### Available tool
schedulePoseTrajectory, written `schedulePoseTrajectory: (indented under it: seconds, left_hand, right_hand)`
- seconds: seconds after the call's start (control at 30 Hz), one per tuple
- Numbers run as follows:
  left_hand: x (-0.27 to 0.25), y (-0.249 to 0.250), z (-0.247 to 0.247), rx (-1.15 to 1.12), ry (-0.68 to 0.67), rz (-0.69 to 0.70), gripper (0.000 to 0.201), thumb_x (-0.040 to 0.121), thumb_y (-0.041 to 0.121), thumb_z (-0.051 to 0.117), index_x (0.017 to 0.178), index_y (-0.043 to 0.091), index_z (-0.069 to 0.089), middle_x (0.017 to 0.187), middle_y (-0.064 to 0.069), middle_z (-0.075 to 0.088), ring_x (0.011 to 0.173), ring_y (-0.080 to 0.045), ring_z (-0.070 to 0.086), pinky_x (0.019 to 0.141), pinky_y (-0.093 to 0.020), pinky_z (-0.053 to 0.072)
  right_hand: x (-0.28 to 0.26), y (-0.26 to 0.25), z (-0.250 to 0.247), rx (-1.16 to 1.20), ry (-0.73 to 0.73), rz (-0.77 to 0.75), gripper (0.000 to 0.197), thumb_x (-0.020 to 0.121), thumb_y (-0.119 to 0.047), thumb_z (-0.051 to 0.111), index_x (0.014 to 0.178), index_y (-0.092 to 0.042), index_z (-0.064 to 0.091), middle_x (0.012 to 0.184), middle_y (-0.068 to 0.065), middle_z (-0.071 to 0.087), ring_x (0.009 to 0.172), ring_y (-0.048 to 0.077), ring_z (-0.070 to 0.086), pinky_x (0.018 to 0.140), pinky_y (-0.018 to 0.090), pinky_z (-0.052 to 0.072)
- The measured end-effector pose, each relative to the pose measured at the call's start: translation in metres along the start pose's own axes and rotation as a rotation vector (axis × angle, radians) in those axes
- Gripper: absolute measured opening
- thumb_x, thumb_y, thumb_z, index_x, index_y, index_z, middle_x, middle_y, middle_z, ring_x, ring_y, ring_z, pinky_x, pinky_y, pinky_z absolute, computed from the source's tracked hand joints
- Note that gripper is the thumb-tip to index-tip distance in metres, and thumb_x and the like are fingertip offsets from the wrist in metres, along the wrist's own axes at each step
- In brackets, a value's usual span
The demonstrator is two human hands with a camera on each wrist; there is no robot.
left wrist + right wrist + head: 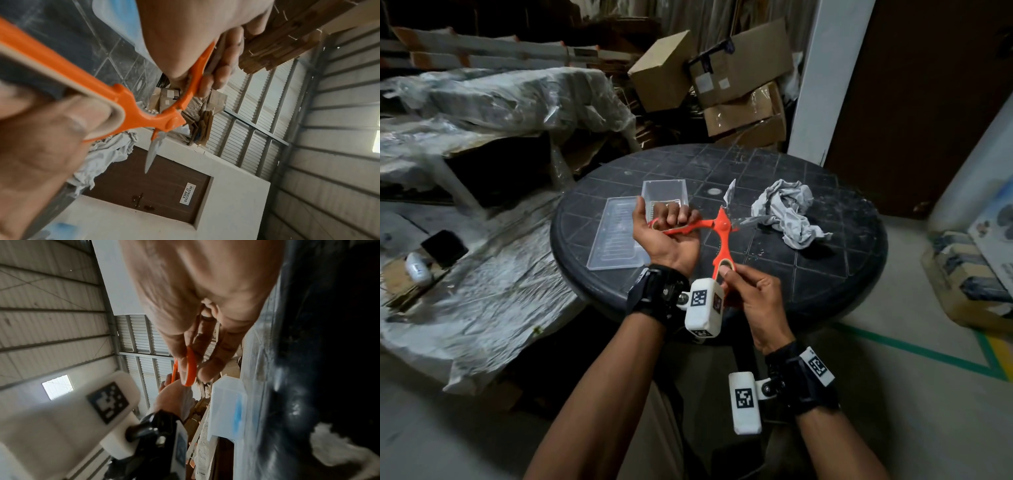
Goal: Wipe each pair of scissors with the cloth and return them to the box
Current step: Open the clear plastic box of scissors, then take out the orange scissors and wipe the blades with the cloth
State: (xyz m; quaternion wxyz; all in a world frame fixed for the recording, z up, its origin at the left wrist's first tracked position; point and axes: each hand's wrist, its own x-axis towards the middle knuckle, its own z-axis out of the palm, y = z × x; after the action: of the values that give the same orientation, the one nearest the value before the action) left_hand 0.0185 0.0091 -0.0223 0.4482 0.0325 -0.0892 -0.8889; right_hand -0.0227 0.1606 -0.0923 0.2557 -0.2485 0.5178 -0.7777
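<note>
While head view hides them, left wrist shows scissors (144,112) blades together.

Tabletop: round, black plastic tabletop (825,274), moulded in a scuffed diamond grid.
Boxes: brown cardboard boxes (739,82) piled askew behind it.
Sheeting: crinkled clear plastic sheeting (500,99) over bulky goods at left.
Door: dark brown wooden door (156,186) with a white "RESTRICTED IT AREA" sign (187,193).
Floor: grey floor with green tape line (914,349).
</note>
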Motion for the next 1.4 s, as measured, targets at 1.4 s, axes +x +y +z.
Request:
schedulePoseTrajectory:
  seconds: [1.4]
  left_hand:
    - [0.013,0.020,-0.022,-0.076,-0.096,0.126,0.052,0.100,0.027,0.037,0.050,0.020,0.026,0.047,0.004,0.017,0.040,-0.012,0.016,0.042,-0.023,0.018]
  right_hand:
    - [0.066,-0.024,-0.045,-0.517,0.378,-0.133,0.016,0.095,-0.017,0.071,0.079,-0.015,0.074,0.069,-0.003,0.069,0.058,0.012,0.061,0.057,0.030,0.051]
